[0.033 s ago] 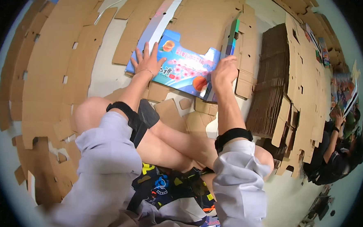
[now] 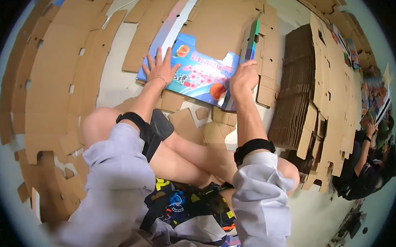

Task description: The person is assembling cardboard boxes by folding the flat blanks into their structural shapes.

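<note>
A printed cardboard box (image 2: 200,81), partly folded, lies in front of my crossed legs. Its near panel is blue with pink blossoms and peaches, and its bare brown inside faces up beyond that. My left hand (image 2: 161,69) rests with fingers spread on the left end of the blue panel, beside the long pale left side strip (image 2: 179,17). At the other end, my right hand (image 2: 244,79) is closed round the right side flap (image 2: 251,39), which stands up and shows a green-to-blue edge. The fingertips of this hand are partly hidden.
Flattened brown cardboard sheets (image 2: 62,67) cover the floor on the left. To the right rises a tall stack of cardboard (image 2: 294,84). Loose scraps (image 2: 186,125) lie between the box and my legs. Farther right, another person (image 2: 368,168) handles a printed sheet.
</note>
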A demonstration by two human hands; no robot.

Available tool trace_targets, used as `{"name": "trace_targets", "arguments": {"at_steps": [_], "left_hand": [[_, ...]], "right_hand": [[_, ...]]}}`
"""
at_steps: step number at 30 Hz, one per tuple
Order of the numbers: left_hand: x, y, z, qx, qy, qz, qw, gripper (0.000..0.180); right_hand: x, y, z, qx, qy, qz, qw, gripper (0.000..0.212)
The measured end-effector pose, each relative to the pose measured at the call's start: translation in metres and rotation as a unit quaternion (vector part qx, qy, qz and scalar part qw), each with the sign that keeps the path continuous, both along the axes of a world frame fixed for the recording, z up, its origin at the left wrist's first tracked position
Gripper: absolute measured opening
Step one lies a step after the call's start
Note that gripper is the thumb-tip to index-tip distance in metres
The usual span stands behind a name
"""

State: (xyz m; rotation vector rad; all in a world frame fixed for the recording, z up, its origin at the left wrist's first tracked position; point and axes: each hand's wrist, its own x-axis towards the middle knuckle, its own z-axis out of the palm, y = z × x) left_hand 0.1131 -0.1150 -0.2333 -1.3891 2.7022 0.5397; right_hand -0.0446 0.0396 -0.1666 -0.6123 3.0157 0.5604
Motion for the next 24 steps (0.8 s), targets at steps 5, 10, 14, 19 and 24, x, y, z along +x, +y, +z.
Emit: {"name": "trace_targets", "arguments": {"at_steps": [5,10,14,19,24], "left_hand": [[0.005,-0.007,0.008,-0.039,0.006,0.002,0.999,0.07],[-0.012,-0.023,0.041,0.084,-0.004,0.003,0.996,0.062],[-0.019,-0.09,-0.002,0.109,0.118,0.024,0.987,0.036],[-0.05,-0.11,0.009,0.144,-0.019,-0.031,0.989,0.037],[-0.058,-0.11,-0.007,-0.004,0.006,0.019,1.0,0.076]], "right_hand": [[-0.005,0.002,-0.01,-0.044,-0.006,-0.006,0.999,0.08],[-0.013,0.017,-0.01,-0.064,0.013,0.008,0.998,0.079],[-0.01,0.014,-0.009,-0.083,-0.008,0.005,0.997,0.08],[-0.01,0.018,-0.01,-0.088,-0.023,-0.001,0.996,0.08],[-0.015,0.03,-0.012,-0.097,-0.009,0.0,0.995,0.079]]}}
